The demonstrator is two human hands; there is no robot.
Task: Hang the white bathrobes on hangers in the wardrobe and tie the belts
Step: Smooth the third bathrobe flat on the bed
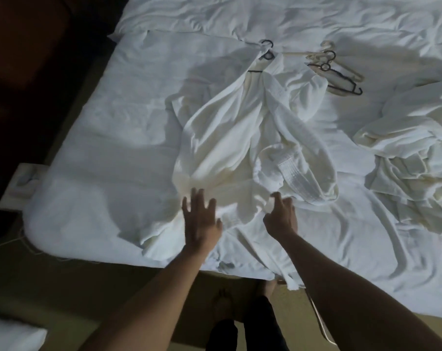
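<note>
The task looks barely begun: one white bathrobe (pixel 242 138) lies spread on the bed (pixel 100 122), already on a hanger (pixel 266 50), right hand (pixel 280 215) pinching its fabric, left hand (pixel 202 219) splayed open, spare hangers (pixel 333 72) and another crumpled robe (pixel 412 153) waiting, no belt tied.

left grip (pixel 202 219): flat, fingers spread | right grip (pixel 280 214): fingers curled, pinching

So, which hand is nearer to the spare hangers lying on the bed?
The right hand. It grips the bathrobe hem, below the spare hangers. The left hand lies open further left on the hem, so further away.
</note>
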